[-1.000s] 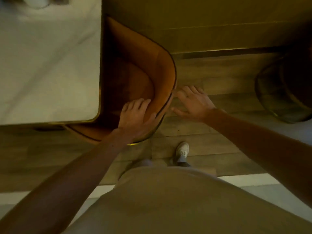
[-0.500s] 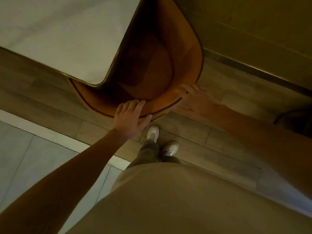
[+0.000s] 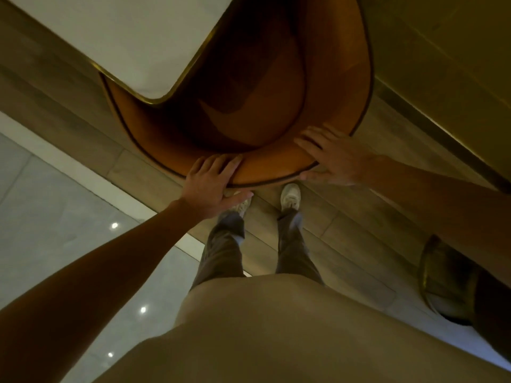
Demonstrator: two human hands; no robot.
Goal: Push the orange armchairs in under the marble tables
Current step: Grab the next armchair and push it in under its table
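An orange armchair (image 3: 271, 167) with a curved back and dark piping stands in front of me, its seat partly beneath the white marble table (image 3: 132, 37), whose gold-edged corner overlaps the chair. My left hand (image 3: 213, 186) grips the top of the backrest, fingers over the rim and thumb under it. My right hand (image 3: 329, 158) lies on the right part of the same rim, fingers spread over the top and thumb on the outer side.
A wall panel (image 3: 442, 51) runs close along the chair's right side. A dark round object with a gold rim (image 3: 448, 280) sits on the wood floor at lower right. Pale glossy tiles (image 3: 55, 230) lie to the left. My feet (image 3: 290, 194) stand just behind the chair.
The view has swung round the chair, so the backrest now faces me. My right hand moved from the chair's outer side onto the rim. Both feet now stand close behind the chair.
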